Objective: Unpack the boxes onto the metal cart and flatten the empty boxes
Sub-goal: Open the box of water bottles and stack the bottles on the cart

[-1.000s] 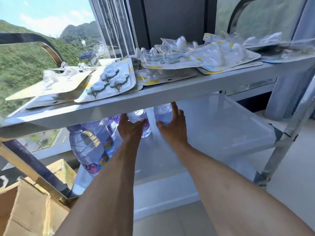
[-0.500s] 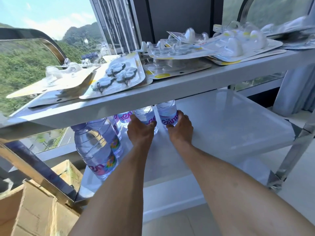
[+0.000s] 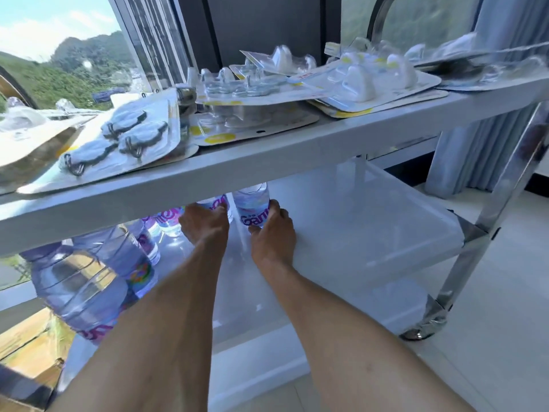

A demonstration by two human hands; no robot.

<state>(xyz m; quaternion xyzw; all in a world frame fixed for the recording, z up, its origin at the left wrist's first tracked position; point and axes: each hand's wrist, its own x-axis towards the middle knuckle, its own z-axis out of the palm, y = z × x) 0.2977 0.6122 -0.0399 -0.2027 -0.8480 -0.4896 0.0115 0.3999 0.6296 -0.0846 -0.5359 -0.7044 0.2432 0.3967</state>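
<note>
Far left of the shiny metal cart [image 3: 463, 233], below its corner: brown cardboard box [image 3: 26, 355], still unflattened. On the cart's middle shelf, left end: about five clear plastic water bottles with purple labels [image 3: 89, 281], stood upright in a cluster, probably to save room; exact count hidden by the shelf edge. Mid-shelf: left hand [image 3: 205, 224] curled round one labelled bottle [image 3: 215, 203], right hand [image 3: 271, 233] wrapped round another [image 3: 252, 209], apparently setting both down beside the cluster. Top shelf: overlapping blister packs of hooks [image 3: 118, 138], too many to count.

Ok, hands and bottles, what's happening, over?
Left hand and right hand each grip a water bottle on the cart's middle shelf. Top shelf hides the bottle tops.
</note>
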